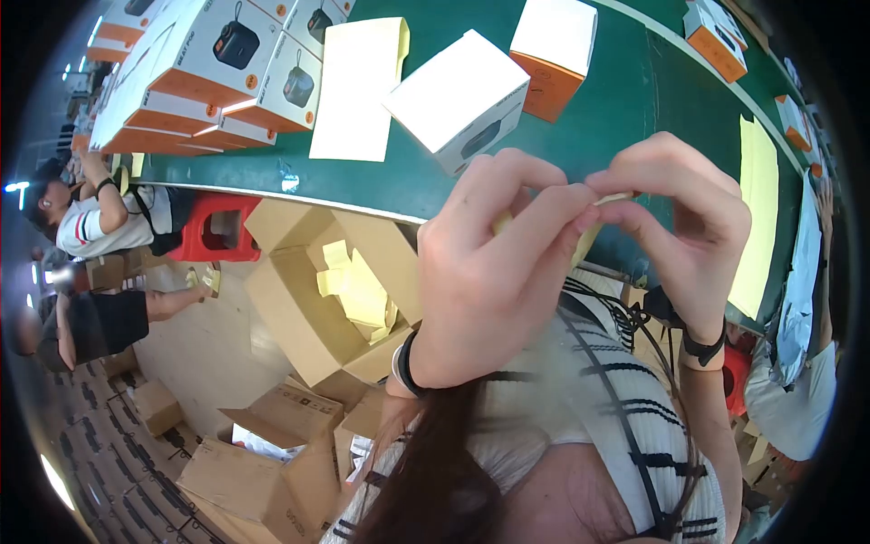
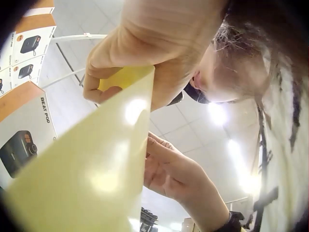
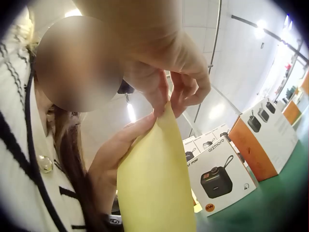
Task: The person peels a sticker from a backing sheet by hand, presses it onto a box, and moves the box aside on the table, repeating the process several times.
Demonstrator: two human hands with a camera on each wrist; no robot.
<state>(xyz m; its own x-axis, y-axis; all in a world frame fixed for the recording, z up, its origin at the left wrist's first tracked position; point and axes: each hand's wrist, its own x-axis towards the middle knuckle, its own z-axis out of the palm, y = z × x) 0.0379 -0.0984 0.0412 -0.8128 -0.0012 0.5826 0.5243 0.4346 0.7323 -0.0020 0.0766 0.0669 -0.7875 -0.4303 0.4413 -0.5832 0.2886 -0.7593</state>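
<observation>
Both hands are raised close together in front of the chest, over the edge of the green table (image 1: 634,100). Between them hangs a glossy yellow sheet (image 2: 91,164), curved and narrowing toward the top in the right wrist view. My left hand (image 1: 498,272) grips this sheet, its fingers curled round the upper part. With thumb and fingertips, my right hand (image 1: 689,208) pinches the sheet's top corner, right beside the left fingertips. A white speaker box (image 1: 462,95) stands on the table just beyond the left hand, and a white-and-orange box (image 1: 553,63) is behind it.
Stacked speaker boxes (image 1: 204,63) fill the table's left end. One yellow sheet (image 1: 349,100) lies beside them, another (image 1: 757,218) at the right. Below the table edge, an open carton (image 1: 281,272) holds yellow scraps (image 1: 358,290). Other people stand or sit around.
</observation>
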